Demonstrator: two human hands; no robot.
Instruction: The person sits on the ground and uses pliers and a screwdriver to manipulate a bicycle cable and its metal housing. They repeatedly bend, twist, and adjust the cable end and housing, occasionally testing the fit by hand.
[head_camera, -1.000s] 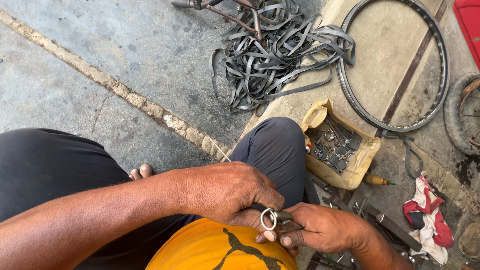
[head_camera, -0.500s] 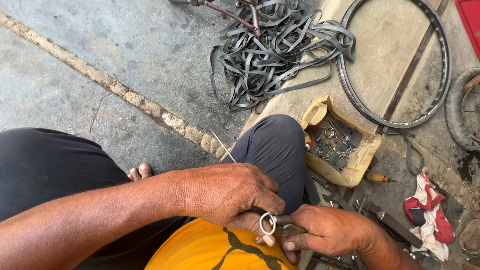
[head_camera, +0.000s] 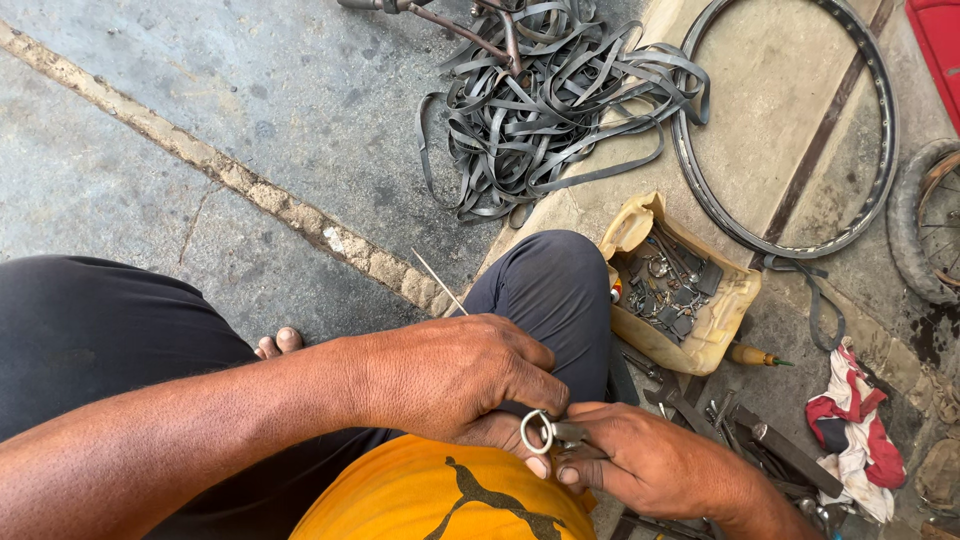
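Head view: person crouched over concrete, hands at lap.
Left hand (head_camera: 455, 380): curled over, fingertips pinching metal ring (head_camera: 537, 432).
Right hand (head_camera: 640, 460): fingers closed on small dark part (head_camera: 570, 433) touching ring.
Ring location: between both hands, above orange shirt (head_camera: 440, 495).
Nearby: yellow tray (head_camera: 700, 340) of parts beside knee, rubber strips (head_camera: 540, 110), rim (head_camera: 800, 130), rag (head_camera: 850, 425).
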